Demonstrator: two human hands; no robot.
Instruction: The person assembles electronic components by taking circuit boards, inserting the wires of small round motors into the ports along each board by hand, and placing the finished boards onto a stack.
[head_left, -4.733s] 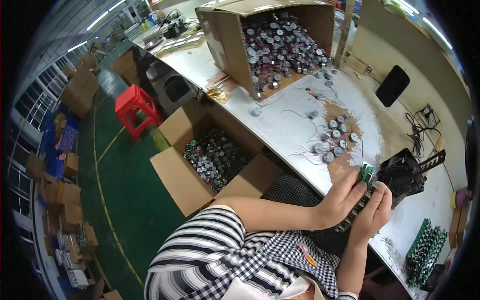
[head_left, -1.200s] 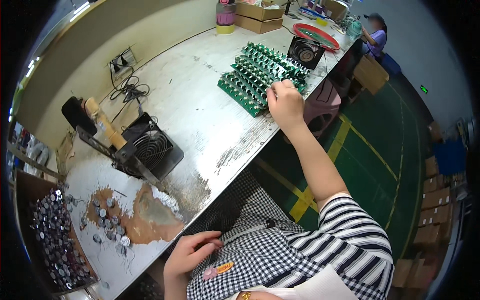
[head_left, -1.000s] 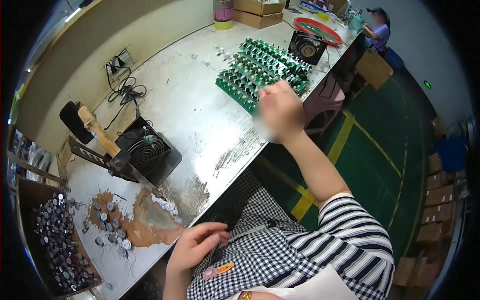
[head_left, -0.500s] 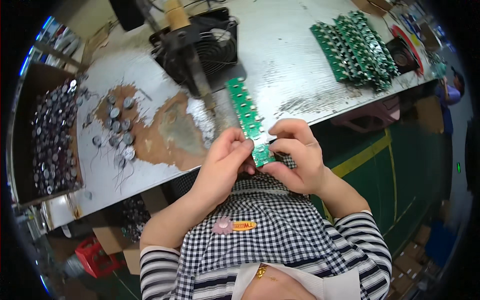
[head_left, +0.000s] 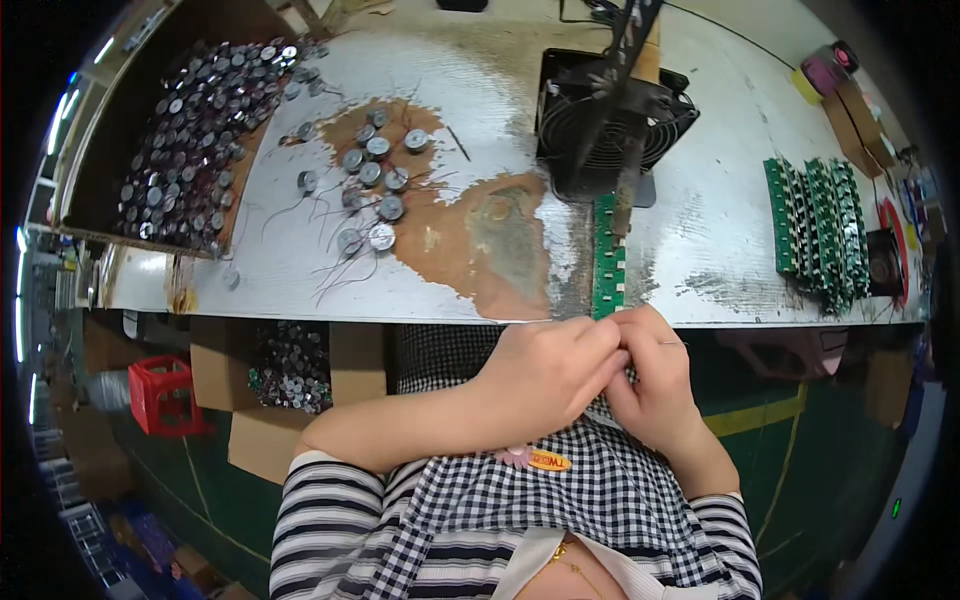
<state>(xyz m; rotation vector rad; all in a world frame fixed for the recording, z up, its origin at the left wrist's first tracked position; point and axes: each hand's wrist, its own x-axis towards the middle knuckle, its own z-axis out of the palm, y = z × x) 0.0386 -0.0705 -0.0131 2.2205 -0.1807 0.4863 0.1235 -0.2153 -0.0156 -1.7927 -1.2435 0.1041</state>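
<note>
The scuffed white surface [head_left: 722, 160] bears loose round metal parts [head_left: 371, 173] left of centre and stacked green boards [head_left: 820, 235] near its right end. A narrow green board strip [head_left: 608, 270] runs from the black fan [head_left: 595, 140] to the front edge, its near end hidden behind the left hand [head_left: 550, 372] and right hand [head_left: 658, 372]. Their fingers are curled together there; I cannot tell which grip pinches it. It probably handles light and stiff, its small components fragile, so the bare long edges suit holding.
</note>
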